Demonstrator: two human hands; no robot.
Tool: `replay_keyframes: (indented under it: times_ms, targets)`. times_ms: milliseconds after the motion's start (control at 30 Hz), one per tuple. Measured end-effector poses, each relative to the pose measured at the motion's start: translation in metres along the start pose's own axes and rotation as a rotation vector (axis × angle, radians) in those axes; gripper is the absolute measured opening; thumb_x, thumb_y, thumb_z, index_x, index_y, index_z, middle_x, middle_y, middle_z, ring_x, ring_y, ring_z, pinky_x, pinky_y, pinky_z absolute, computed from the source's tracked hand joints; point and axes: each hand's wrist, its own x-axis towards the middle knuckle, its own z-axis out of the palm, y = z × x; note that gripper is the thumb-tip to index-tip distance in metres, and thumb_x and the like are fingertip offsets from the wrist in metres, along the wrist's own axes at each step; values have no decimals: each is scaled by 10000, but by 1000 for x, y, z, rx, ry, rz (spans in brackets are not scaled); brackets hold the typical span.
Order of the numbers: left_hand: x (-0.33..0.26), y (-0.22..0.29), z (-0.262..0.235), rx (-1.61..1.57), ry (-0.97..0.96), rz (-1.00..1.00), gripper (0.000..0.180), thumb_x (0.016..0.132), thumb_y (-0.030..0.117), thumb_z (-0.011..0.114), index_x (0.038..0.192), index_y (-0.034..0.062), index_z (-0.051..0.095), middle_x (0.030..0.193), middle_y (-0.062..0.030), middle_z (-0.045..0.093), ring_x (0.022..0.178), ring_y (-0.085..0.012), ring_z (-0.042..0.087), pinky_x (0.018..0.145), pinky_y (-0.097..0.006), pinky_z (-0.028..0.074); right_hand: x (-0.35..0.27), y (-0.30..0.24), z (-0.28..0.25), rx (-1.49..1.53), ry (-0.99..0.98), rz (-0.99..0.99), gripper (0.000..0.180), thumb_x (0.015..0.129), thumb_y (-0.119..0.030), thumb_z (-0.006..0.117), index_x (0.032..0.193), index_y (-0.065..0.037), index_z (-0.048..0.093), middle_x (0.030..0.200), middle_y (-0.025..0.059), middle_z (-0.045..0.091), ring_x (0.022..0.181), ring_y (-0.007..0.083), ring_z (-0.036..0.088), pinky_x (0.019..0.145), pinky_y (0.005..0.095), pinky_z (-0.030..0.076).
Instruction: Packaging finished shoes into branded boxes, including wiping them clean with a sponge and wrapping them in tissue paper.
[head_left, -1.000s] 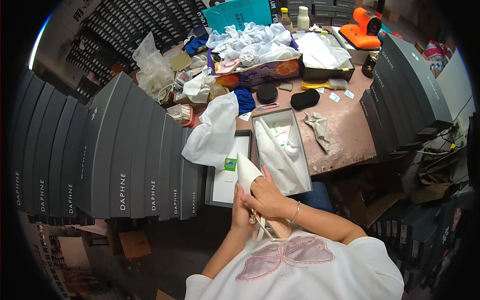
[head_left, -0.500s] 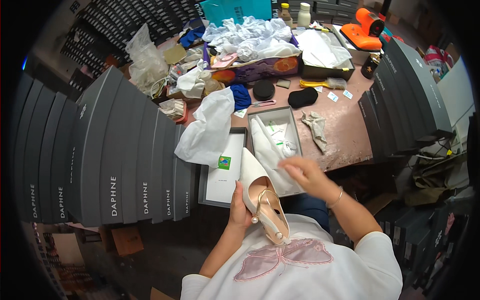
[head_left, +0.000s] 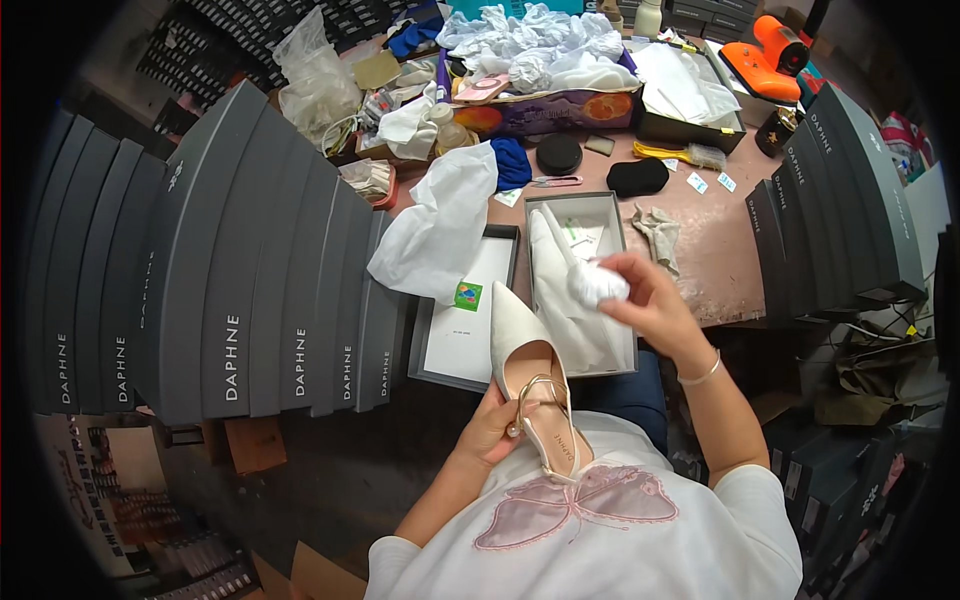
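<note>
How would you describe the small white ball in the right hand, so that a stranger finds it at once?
Find the open grey shoe box on the brown table, lined with white paper. Just above its near end, the right hand grips a crumpled white paper ball. Unlike the loose tissue sheets nearby, it is tightly wadded and lifted.

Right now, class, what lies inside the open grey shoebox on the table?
The open shoebox holds white tissue paper lining it. The right hand lifts a tissue wad above it. Anything beneath the paper is hidden.

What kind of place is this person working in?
Probably a shoe packing or stockroom bench. Rows of dark grey shoe boxes flank a cluttered worktable; the left hand holds a cream pointed shoe, the right hand a wad of tissue paper over an open box.
</note>
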Motion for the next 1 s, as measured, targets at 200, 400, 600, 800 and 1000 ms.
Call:
replay_keyframes:
  times_ms: [200, 400, 600, 800, 1000]
  targets:
    - [3, 8, 23, 100, -74, 24, 865, 768, 117, 739, 1456, 129, 214, 1260, -76, 501, 996, -111, 598, 720, -210, 495, -42, -18, 46, -827, -234, -360, 359, 741, -141, 741, 1068, -56, 620, 1041, 127, 576, 953, 307, 580, 855, 364, 456]
    - [7, -5, 10, 172, -97, 25, 792, 797, 59, 693, 1430, 130, 223, 1286, -112, 485, 1147, -229, 572, 842, -349, 583, -18, 14, 54, -809, -121, -221, 341, 681, -147, 779, 936, -50, 576, 978, 115, 560, 894, 314, 559, 791, 368, 458]
    - [2, 2, 35, 295, -122, -42, 814, 796, 82, 721, 1425, 94, 205, 1319, -115, 464, 1176, -255, 553, 844, -387, 591, -14, -6, 42, -305, -261, -149, 693, 668, -53, 755, 1315, -27, 506, 1295, 209, 532, 1251, 338, 493, 1017, 383, 405]
    - [13, 4, 36, 379, -98, 81, 764, 839, 134, 695, 1429, 76, 213, 1286, -101, 469, 1150, -201, 550, 892, -331, 537, 6, 13, 53, -550, -78, -89, 510, 714, -21, 659, 1213, -4, 554, 969, 214, 664, 857, 339, 673, 793, 356, 524]
    - [21, 15, 36, 454, 61, 427, 709, 895, -45, 492, 1475, 80, 104, 1309, -138, 435, 1180, -199, 508, 959, -336, 468, -3, 0, 49, -378, -294, -21, 865, 805, -199, 736, 1478, -13, 224, 1376, 200, 445, 1214, 245, 503, 978, 317, 431]
